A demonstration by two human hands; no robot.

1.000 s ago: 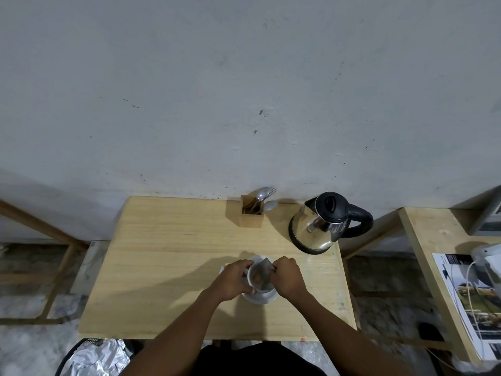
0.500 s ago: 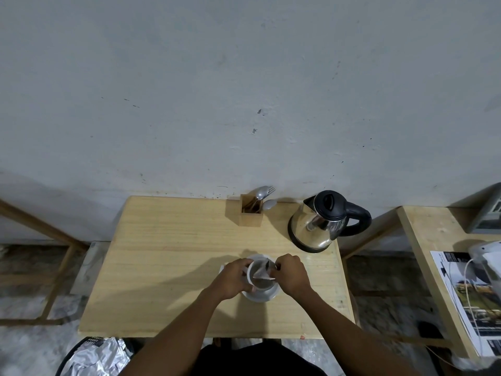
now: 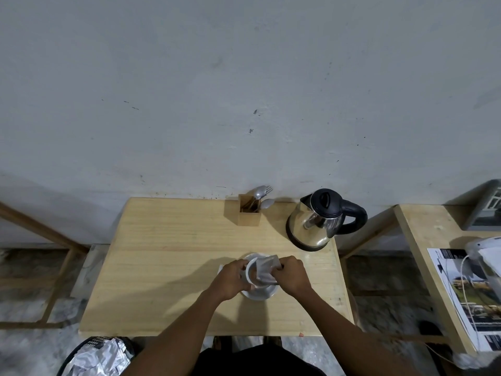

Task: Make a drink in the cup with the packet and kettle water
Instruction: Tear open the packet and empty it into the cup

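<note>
While both hands are meeting over the cup (image 3: 250,275), a silver packet (image 3: 267,271) is hanging above it.
Left hand (image 3: 230,279) is gripping the cup's side on its saucer (image 3: 259,294); right hand (image 3: 291,274) is pinching the packet, long axis running left-right, left end dipping cupward; kettle (image 3: 315,222) is standing far right.

A wooden holder (image 3: 249,213) of spoons (image 3: 261,195) stands on the table (image 3: 168,256).

Counter (image 3: 168,267): stands against the wall.
Cutlery holder (image 3: 249,211): rear centre of counter.
Kettle (image 3: 317,222): rear right corner, right of cutlery holder.
Saucer (image 3: 260,293): front centre-right of counter.
Cup (image 3: 250,275): on saucer.
Packet (image 3: 267,268): over cup.
Second counter (image 3: 431,234): right, apart.
</note>
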